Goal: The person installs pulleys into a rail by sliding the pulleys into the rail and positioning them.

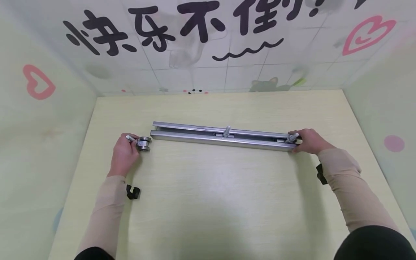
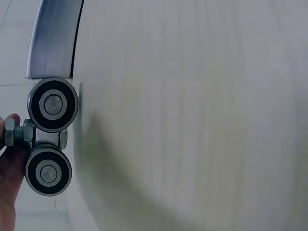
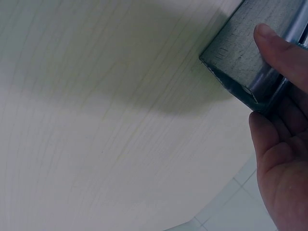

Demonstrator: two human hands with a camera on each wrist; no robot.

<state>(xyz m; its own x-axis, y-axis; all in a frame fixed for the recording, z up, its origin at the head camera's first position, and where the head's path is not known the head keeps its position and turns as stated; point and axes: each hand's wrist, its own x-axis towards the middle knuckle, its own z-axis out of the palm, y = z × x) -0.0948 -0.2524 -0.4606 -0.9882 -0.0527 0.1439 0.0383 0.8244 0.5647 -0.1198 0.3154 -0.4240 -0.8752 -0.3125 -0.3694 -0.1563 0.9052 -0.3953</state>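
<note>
A steel C-channel rail (image 1: 195,138) lies across the table with its slot facing up. Two trolleys sit inside it; the bolt (image 1: 226,131) of one sticks up mid-rail, and another bolt (image 1: 293,137) rises near the right end. My left hand (image 1: 122,156) pinches a loose roller trolley (image 1: 143,143) by its bolt, just off the rail's left end. In the left wrist view its black-ringed wheel (image 2: 53,105) is right at the rail end (image 2: 54,45); whether they touch I cannot tell. At the other end, my right hand (image 1: 311,141) grips the rail, thumb on its side (image 3: 240,48).
The pale wood-grain table (image 1: 214,202) is enclosed by a printed back panel (image 1: 208,79) and side panels (image 1: 35,144). Black wrist mounts (image 1: 133,192) hang beside both sleeves.
</note>
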